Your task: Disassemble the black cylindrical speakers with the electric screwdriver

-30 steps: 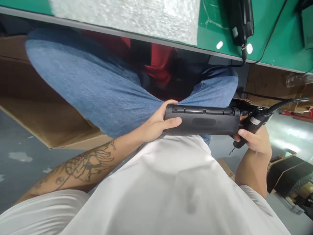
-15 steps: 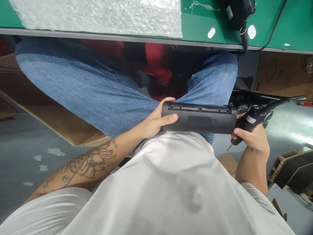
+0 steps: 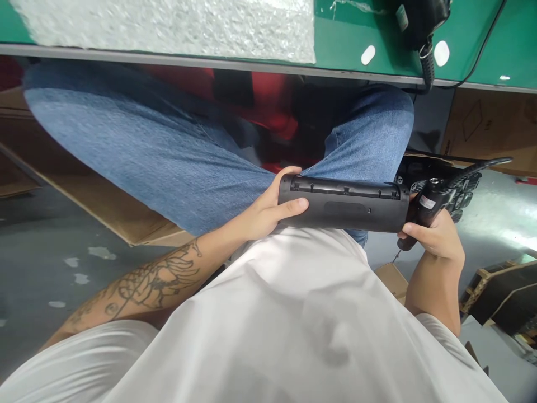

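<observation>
A long black plastic housing (image 3: 342,210), with a slotted strip along its far edge and a shallow oval recess, lies crosswise over my lap. My left hand (image 3: 274,207) grips its left end, thumb on the top face. At the other end, my right hand (image 3: 436,235) holds a black electric screwdriver (image 3: 428,204) and also touches the housing's right end with its fingertips. The screwdriver is tilted, its thin bit pointing down toward me and its cable leading off to the right. Some right fingers are hidden behind the tool.
Ahead runs a green workbench (image 3: 344,33) with bubble wrap (image 3: 168,28) on it. Another black corded tool (image 3: 423,22) lies near its edge. Cardboard boxes stand at left (image 3: 138,229) and right (image 3: 495,129). Black parts (image 3: 465,184) are heaped beyond my right hand.
The view has shifted slightly. The screwdriver has turned a little in my right hand, its cable end swinging lower. Both hands keep their hold on the housing.
</observation>
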The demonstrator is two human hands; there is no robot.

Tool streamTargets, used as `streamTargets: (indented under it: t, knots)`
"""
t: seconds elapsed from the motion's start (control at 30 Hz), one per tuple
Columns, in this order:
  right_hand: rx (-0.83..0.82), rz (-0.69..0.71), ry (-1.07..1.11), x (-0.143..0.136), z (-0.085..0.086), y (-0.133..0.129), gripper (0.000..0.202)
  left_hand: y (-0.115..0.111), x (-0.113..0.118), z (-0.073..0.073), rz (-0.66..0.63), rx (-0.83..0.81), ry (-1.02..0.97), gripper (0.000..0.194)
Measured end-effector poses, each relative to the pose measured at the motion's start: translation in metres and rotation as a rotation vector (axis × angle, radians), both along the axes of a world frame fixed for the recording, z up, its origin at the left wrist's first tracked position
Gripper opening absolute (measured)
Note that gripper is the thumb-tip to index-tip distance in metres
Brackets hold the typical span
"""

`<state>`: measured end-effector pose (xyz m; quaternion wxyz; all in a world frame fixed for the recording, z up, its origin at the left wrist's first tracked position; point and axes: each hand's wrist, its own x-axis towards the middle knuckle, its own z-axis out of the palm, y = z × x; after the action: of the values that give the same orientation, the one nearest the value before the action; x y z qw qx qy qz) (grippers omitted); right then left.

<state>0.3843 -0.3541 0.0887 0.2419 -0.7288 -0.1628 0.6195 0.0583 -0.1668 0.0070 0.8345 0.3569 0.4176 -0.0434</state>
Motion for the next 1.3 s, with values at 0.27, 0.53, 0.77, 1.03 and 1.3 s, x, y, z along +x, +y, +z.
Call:
streamTargets:
  t: [0.27, 0.53, 0.77, 1.03, 1.3]
  knots:
    - [-0.031, 0.019, 0.000, 0.006, -0.006, -0.007, 0.094, -0.001, -0.001, 0.003, -0.025, 0.067, -0.018, 0.101]
    - [-0.019, 0.031, 0.016, 0.010, -0.011, -0.009, 0.088, -0.002, 0.000, 0.006, -0.064, 0.109, -0.007, 0.103]
    - [-0.024, 0.020, 0.021, 0.011, -0.014, -0.013, 0.093, -0.002, 0.001, 0.006, -0.075, 0.104, -0.012, 0.106]
    - [-0.041, 0.011, 0.016, 0.010, -0.015, -0.015, 0.099, 0.000, 0.001, 0.004, -0.068, 0.118, -0.022, 0.100]
    - [-0.053, 0.001, 0.002, 0.009, -0.013, -0.014, 0.101, 0.000, 0.000, 0.002, -0.065, 0.129, -0.025, 0.097]
